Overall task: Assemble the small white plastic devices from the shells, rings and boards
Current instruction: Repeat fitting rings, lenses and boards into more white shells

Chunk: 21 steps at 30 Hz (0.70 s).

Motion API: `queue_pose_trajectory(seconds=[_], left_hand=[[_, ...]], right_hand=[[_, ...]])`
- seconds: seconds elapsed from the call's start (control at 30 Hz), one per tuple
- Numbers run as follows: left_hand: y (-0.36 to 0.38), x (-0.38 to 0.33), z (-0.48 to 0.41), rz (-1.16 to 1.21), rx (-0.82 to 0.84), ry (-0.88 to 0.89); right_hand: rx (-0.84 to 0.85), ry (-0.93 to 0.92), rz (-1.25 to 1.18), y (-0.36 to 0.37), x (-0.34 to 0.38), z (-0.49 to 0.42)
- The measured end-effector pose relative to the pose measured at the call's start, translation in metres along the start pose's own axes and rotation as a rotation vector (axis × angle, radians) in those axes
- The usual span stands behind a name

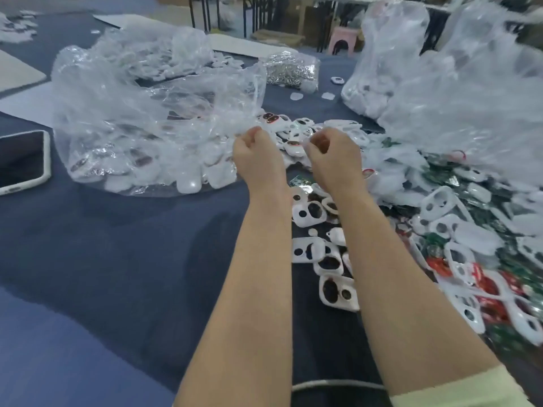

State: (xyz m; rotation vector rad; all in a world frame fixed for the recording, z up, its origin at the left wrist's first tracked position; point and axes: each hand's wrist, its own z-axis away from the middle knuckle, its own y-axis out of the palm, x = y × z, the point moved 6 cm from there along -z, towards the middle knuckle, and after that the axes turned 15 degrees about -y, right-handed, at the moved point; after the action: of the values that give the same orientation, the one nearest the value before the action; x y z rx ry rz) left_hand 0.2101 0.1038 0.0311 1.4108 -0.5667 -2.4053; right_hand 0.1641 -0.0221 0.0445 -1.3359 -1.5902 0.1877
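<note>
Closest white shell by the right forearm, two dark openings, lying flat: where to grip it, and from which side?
Probably grip the two-hole shell across its narrow width, on the rim between the openings, coming from above on its near-left side. It lies flat on the blue cloth. The near edge and left end are free, another shell lies close at the far edge, and the right forearm crowds the right end.

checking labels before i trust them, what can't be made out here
Head view only:
What the left hand and right hand hold, if anything: curled, backs to camera.
Parts inside the bag beside the phone: veiled by crinkled plastic.
Shells at the right edge: motion-blurred, cut off.
Phone: cut by frame edge.
</note>
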Motion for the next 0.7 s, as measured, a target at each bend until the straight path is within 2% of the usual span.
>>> queue_pose_trajectory(seconds=[0.1,0.2,0.27,0.33,0.4,0.47,0.57,0.7], left_hand=[[0.014,0.019,0.013,-0.117,0.067,0.018],[0.042,0.054,0.035,-0.326,0.235,-0.043],[0.066,0.083,0.057,-0.466,0.409,-0.106],[0.086,0.113,0.077,-0.533,0.528,-0.155],[0.098,0.136,0.092,-0.536,0.552,-0.167],[0.104,0.156,0.101,-0.514,0.549,-0.197],[0.108,0.172,0.107,-0.498,0.533,-0.207],[0.11,0.171,0.11,-0.341,0.536,-0.236]], right_hand=[[-0.234,0.12,-0.45,-0.044,-0.01,0.018],[-0.384,0.276,-0.872,-0.076,-0.033,0.047],[-0.431,0.294,-0.998,-0.095,-0.049,0.067],[-0.458,0.296,-1.026,-0.111,-0.065,0.089],[-0.462,0.321,-0.922,-0.125,-0.081,0.111],[-0.421,0.336,-0.667,-0.141,-0.095,0.128],[-0.242,0.312,-0.208,-0.164,-0.108,0.141],[-0.107,0.386,0.111,-0.186,-0.123,0.149]])
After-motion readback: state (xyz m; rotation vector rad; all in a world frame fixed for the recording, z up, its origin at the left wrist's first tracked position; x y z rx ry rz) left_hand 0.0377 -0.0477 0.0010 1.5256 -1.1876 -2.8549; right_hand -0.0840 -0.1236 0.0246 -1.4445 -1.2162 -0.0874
